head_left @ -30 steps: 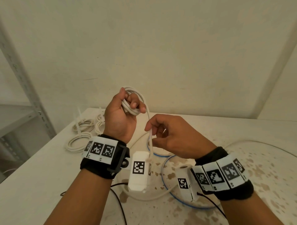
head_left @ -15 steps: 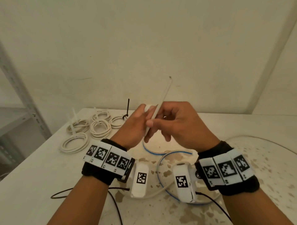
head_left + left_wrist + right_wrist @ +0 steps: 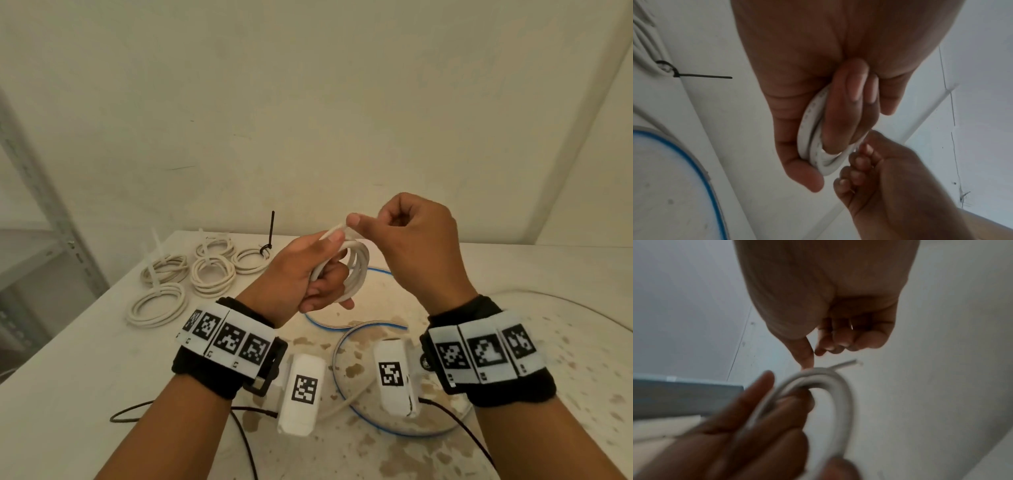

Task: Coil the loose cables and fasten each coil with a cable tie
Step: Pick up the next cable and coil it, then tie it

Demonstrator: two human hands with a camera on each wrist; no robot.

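Observation:
My left hand (image 3: pixel 322 274) grips a small coil of white cable (image 3: pixel 359 267) above the table, fingers through the loops and thumb on top. My right hand (image 3: pixel 363 222) is just above it, fingers curled, and pinches a white cable tie (image 3: pixel 330 233) at the top of the coil. A short tail of the tie sticks out to the left. In the left wrist view the coil (image 3: pixel 813 146) lies between my fingers (image 3: pixel 846 105) and palm. In the right wrist view the thin tie end (image 3: pixel 846 364) pokes out over the coil (image 3: pixel 838 394), close under my thumb (image 3: pixel 807 363). The tie's head is hidden.
Several tied white coils (image 3: pixel 212 277) lie at the back left of the stained table (image 3: pixel 85 359); one (image 3: pixel 251 260) carries a black tie (image 3: pixel 271 229) standing upright. A loose white-and-blue cable (image 3: pixel 337 346) curves under my wrists. A metal shelf (image 3: pixel 51 222) stands at the left.
A second ago my left hand held the coil high while the right fed in its tail. Then the right hand brought a white tie upright; now only a short tail shows at the coil.

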